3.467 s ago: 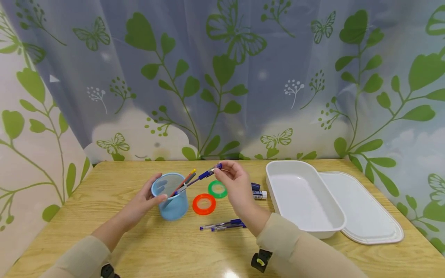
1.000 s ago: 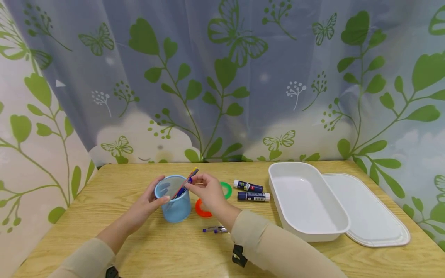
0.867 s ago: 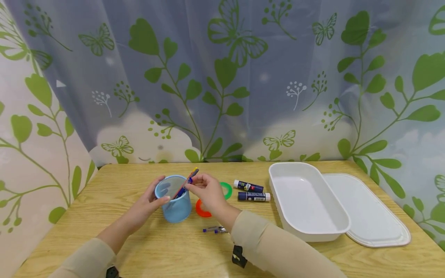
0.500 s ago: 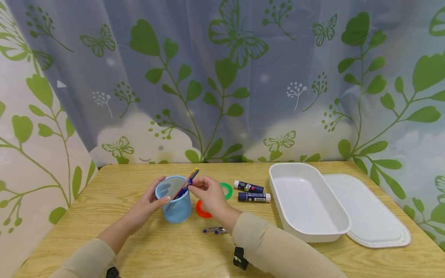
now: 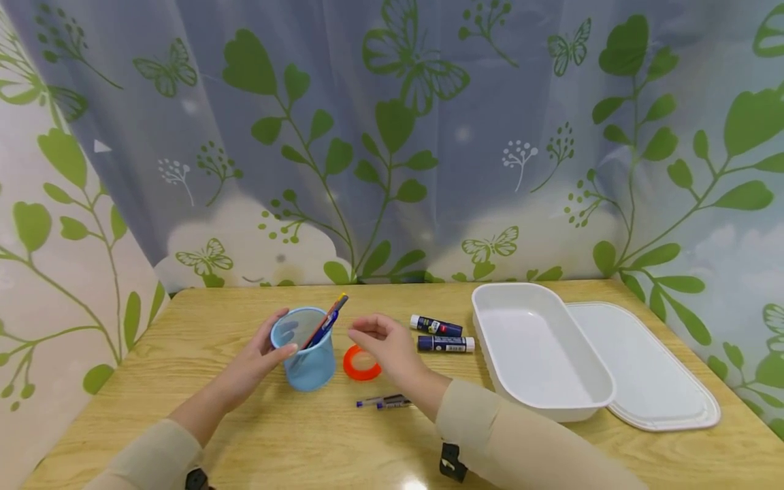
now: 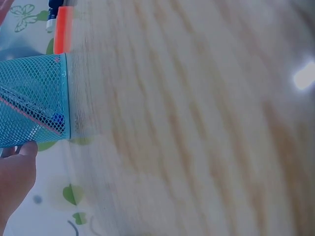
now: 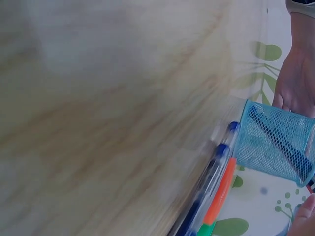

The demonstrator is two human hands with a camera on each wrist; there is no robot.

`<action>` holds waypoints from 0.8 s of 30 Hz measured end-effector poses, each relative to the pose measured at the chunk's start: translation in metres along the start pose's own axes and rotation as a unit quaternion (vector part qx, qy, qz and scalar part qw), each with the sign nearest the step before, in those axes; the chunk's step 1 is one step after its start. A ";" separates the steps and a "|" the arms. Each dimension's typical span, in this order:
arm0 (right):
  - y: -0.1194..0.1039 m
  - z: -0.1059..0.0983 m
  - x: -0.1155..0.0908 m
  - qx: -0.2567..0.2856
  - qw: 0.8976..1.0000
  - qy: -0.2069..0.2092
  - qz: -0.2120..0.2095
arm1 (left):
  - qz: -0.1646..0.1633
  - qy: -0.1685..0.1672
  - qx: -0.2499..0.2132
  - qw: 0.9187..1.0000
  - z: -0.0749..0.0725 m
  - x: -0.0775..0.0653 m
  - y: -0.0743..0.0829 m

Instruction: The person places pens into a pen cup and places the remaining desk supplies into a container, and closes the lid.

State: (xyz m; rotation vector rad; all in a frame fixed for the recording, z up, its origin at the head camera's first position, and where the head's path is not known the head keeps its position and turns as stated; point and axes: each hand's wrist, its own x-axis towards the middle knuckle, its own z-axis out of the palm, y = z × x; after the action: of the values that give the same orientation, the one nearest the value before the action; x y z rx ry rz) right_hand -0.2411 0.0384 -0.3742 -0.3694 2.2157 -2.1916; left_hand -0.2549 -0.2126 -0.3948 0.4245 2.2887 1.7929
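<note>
My left hand (image 5: 256, 361) holds a light blue mesh pen cup (image 5: 309, 373), thumb over the near rim and fingers around the far left side. A blue-capped pen (image 5: 326, 327) leans inside it against the right rim, beside a pencil with a yellow end (image 5: 340, 299) and a grey-ended one. Just right of the cup hovers my right hand (image 5: 395, 347), fingers loosely bent with nothing between them. An orange ring (image 5: 361, 375) lies below its fingertips. In the right wrist view a green ring (image 7: 206, 229) peeks out; the hand hides it in the head view.
Two clear pens with blue ends (image 5: 392, 404) lie in front of the orange ring, partly behind the right wrist. Two dark blue glue sticks (image 5: 446, 344) are left of a white tray (image 5: 606, 398). A white lid (image 5: 664, 381) lies right of the tray, partly under it.
The right hand brought a blue pen into the cup, released it there, and drew back to the right. The left hand has kept its hold on the cup.
</note>
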 end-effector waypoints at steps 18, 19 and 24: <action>-0.008 -0.067 -0.042 -0.051 0.998 0.028 0.024 | -0.001 0.001 0.000 1.000 -0.003 0.000 0.000; -0.008 -0.070 -0.044 -0.058 0.997 0.033 0.027 | -0.001 0.001 0.000 1.000 -0.003 0.000 0.000; -0.007 -0.084 -0.054 -0.077 0.995 0.039 0.045 | -0.001 0.002 0.002 1.000 -0.002 0.001 -0.001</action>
State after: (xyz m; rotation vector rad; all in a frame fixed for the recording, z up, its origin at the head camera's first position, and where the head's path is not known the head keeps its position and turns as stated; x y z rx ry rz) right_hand -0.2016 0.1303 -0.3744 -0.1837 2.3972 -2.0318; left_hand -0.2567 -0.2139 -0.3955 0.4191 2.2947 1.7889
